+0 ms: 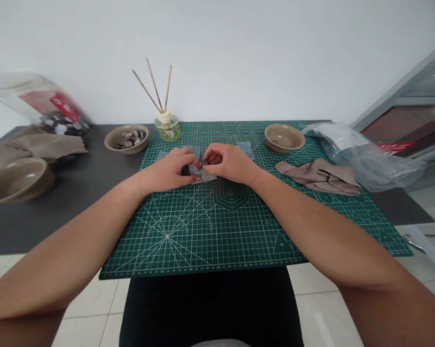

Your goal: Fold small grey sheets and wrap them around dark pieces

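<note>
Both my hands meet at the far middle of a green cutting mat (pixel 217 226). My left hand (pixel 174 168) and my right hand (pixel 228 163) pinch a small clear plastic packet (pixel 203 174) with something dark inside, fingertips touching it from either side. More small clear packets (pixel 245 147) lie on the mat just behind my hands. What is inside the packet is too small to tell.
A reed diffuser (pixel 166 126) stands behind my hands. A beige bowl of small dark pieces (pixel 127 139) sits left, an empty beige bowl (pixel 284 137) right. Beige cloth (pixel 318 176) and a clear plastic bag (pixel 362 154) lie right; a stacked bowl (pixel 17 178) and cloth (pixel 40 144) left.
</note>
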A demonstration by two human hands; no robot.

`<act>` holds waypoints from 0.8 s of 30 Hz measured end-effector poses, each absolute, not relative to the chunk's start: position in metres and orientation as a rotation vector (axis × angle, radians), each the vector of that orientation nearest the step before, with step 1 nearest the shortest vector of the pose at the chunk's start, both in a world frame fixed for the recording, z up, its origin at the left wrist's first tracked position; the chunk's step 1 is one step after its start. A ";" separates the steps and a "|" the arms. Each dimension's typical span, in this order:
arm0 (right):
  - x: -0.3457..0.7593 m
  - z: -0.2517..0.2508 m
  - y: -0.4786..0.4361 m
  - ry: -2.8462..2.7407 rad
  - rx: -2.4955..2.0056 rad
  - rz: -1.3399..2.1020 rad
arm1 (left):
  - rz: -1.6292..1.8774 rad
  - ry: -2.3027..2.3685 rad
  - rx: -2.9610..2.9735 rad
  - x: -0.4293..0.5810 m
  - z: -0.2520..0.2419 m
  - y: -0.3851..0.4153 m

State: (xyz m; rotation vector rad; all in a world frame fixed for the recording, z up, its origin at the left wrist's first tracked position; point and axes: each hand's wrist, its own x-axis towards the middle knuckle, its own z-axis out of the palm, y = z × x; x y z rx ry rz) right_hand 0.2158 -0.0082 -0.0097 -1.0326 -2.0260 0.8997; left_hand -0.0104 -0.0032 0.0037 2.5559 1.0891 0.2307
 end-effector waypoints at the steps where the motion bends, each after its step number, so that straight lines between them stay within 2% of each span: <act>1: 0.216 -0.010 -0.008 -2.045 -1.033 0.903 | 0.237 1.078 2.550 -0.010 0.004 -0.003; 7: 0.215 -0.009 -0.009 -2.156 -1.076 0.925 | 0.231 1.026 2.542 -0.012 0.005 -0.002; 14: 0.215 -0.004 -0.011 -2.314 -1.138 0.720 | 0.215 1.070 2.525 -0.012 0.005 -0.001; 24: 0.213 -0.004 -0.012 -2.358 -1.208 0.649 | 0.221 1.094 2.517 -0.011 0.006 0.000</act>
